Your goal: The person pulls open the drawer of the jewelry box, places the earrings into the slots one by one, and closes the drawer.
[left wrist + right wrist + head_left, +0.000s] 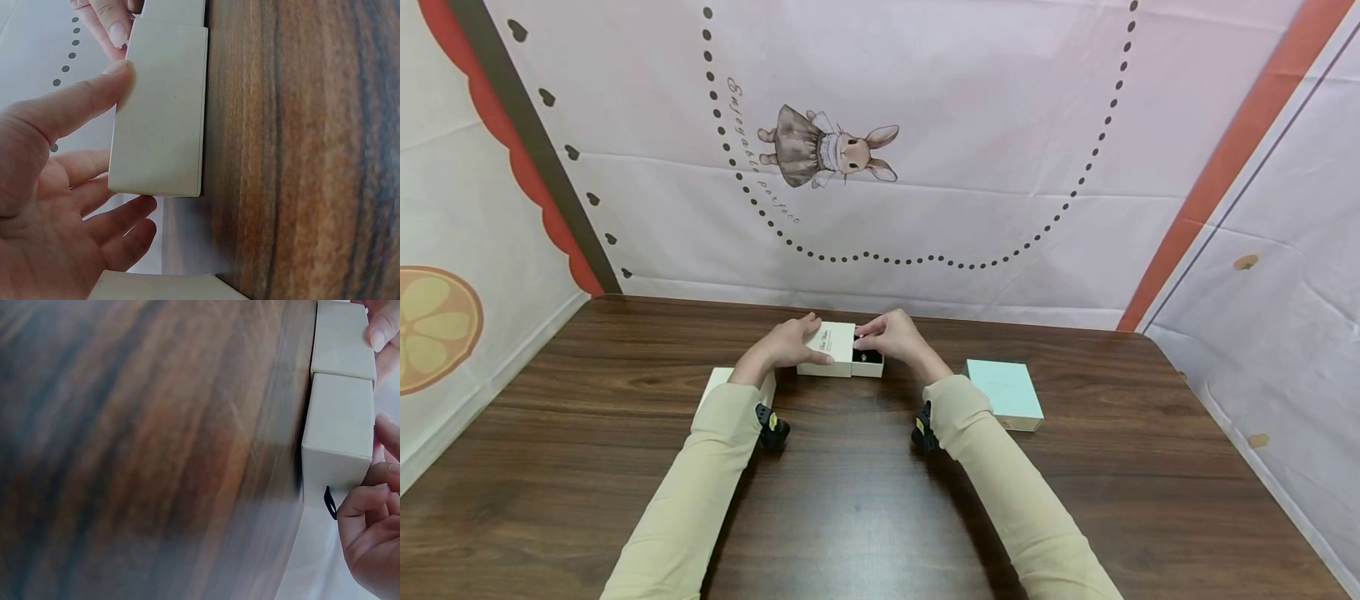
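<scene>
My left hand [786, 343] grips the cream sleeve of a small sliding jewelry box [838, 342], thumb on its near side, other fingers around the left end and back. Dark lettering marks the sleeve's top. Out of its right end stands the box's drawer [867, 369], lined in black, with a small shiny piece of jewelry in it. A black ribbon tab [330, 503] hangs from the drawer's end. Over the drawer, my right hand [895, 337] has thumb and forefinger together. At that thumb's tip a tiny shiny piece of jewelry [127, 43] shows, mostly hidden by the fingers.
A pale mint box [1003, 389] sits right of my right forearm. Partly behind my left wrist lies another cream box [718, 377]. The brown wood-grain table [857, 508] ends at a printed cloth [970, 200] behind the box.
</scene>
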The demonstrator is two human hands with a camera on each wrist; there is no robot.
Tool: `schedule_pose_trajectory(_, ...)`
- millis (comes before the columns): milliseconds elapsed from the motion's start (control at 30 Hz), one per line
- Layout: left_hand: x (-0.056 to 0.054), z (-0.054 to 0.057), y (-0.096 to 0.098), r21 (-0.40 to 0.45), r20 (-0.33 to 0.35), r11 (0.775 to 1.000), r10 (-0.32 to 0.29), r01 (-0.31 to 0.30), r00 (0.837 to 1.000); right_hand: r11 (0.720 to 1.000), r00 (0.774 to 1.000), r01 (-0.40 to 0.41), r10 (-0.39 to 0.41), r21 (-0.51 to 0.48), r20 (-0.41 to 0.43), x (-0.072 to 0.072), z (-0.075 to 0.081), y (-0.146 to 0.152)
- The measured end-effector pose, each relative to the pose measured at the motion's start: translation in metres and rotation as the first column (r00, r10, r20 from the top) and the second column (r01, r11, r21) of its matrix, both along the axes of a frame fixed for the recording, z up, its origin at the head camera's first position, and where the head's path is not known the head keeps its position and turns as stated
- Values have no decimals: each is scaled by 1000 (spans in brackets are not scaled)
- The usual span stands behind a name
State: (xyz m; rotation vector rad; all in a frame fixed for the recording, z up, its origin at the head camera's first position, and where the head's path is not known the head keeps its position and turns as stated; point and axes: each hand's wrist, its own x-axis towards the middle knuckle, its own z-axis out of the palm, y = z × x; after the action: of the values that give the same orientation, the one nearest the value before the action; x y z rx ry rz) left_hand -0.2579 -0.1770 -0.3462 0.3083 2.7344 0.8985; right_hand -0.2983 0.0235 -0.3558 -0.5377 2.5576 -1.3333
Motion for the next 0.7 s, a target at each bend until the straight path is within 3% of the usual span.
schedule_pose_trajectory(300, 0, 0, -1, -1, -6, 1000, -6, 6, 1000, 994, 997, -11, 19, 105, -71, 1, 2, -2)
schedule_pose_trajectory(700, -1, -1, -1, -10, -4, 1000, -2, 1, 1000, 961, 980, -6, 61, 278, -190, 1, 1, -5)
